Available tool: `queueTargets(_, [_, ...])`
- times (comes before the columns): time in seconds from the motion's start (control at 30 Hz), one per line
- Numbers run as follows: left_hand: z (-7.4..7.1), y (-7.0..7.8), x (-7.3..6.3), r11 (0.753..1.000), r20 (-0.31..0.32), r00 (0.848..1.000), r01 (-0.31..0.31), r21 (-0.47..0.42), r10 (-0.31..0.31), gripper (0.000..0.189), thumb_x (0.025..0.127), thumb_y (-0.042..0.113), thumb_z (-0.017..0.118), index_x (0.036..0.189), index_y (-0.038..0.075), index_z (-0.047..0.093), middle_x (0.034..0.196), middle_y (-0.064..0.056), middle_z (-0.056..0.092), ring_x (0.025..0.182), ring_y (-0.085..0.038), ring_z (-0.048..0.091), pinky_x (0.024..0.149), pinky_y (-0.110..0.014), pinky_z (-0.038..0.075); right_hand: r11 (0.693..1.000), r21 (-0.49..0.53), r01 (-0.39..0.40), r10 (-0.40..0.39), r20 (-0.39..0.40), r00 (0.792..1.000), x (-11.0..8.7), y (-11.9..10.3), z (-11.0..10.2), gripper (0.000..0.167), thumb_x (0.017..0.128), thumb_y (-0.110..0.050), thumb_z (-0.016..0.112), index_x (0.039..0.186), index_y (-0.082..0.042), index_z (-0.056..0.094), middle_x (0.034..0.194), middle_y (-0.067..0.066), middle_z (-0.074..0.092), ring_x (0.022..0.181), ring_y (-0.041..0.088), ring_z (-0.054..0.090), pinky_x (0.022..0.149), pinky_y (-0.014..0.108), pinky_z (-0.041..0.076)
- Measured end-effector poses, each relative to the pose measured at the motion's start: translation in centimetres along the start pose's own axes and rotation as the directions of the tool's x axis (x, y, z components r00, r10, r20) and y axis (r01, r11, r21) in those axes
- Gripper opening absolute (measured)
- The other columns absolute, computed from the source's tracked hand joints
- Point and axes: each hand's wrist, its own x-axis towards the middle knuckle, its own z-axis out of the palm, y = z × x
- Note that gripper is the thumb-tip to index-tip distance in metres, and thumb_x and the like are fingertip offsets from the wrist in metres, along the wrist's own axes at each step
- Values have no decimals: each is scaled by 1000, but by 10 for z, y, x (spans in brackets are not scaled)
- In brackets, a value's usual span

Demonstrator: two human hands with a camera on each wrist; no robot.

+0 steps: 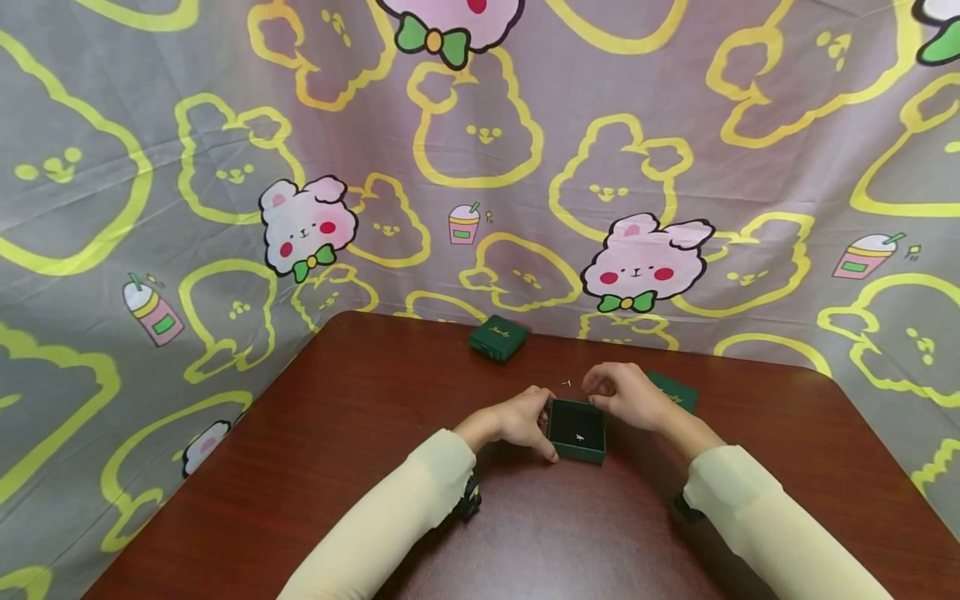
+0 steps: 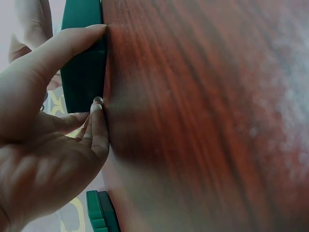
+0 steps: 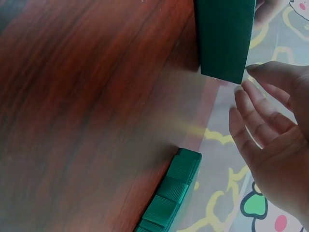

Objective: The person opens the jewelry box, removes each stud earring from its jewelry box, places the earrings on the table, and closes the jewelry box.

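A small square green box [image 1: 577,451] with a black lining lies on the table without its lid, a tiny silvery piece [image 1: 580,437] inside. My left hand [image 1: 520,419] grips the box by its left side, thumb along the near wall and fingertips low at the other face. At the box's far right corner is my right hand [image 1: 626,395], fingers bent and a little spread, thumb tip at the rim in the right wrist view. Nothing shows between those fingers. Beyond the box, another tiny pale piece [image 1: 566,383] lies on the tabletop.
A green lid with gold lettering [image 1: 678,392] lies behind my right hand, partly hidden by it. Farther back stands a second green box [image 1: 498,337], with a bow on its side. The reddish-brown table [image 1: 360,433] meets a patterned cloth [image 1: 517,183] at its back edge.
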Motion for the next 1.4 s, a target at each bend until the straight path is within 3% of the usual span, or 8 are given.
queueTargets(0.33, [0,2,-1,1000,1,1000,8,-6,-8,74,66,16,97,125,4,54,113,-7,50,95,-10,50,85,-21,43,1000,6,-5,5,27,1000,-6,-3,1,17,89,-1,76,105,-2,72,90,0,69,79,13,61,70,32,53])
queueTargets(0.53, [0,1,0,1000,2,1000,13,-7,-13,75,66,16,97,126,4,54,111,-6,49,95,-11,49,85,-22,43,1000,-6,-1,2,36,999,-9,-1,3,9,89,-2,75,96,-7,74,85,-3,69,76,11,62,69,31,54])
queueTargets(0.97, [0,2,-1,1000,-2,1000,9,-1,-9,74,66,16,97,125,3,54,113,-8,50,95,-11,51,86,-21,43,998,-41,48,-48,-13,999,-14,-6,3,9,86,-5,79,90,-10,74,80,-6,62,69,9,54,62,28,48])
queueTargets(1.4, [0,1,-1,1000,15,1000,12,0,-12,73,68,18,96,126,4,54,114,-5,48,97,-10,50,87,-22,44,995,-46,91,-93,-37,995,-18,-9,7,12,84,-6,82,92,-11,74,89,-3,65,76,16,57,66,29,47])
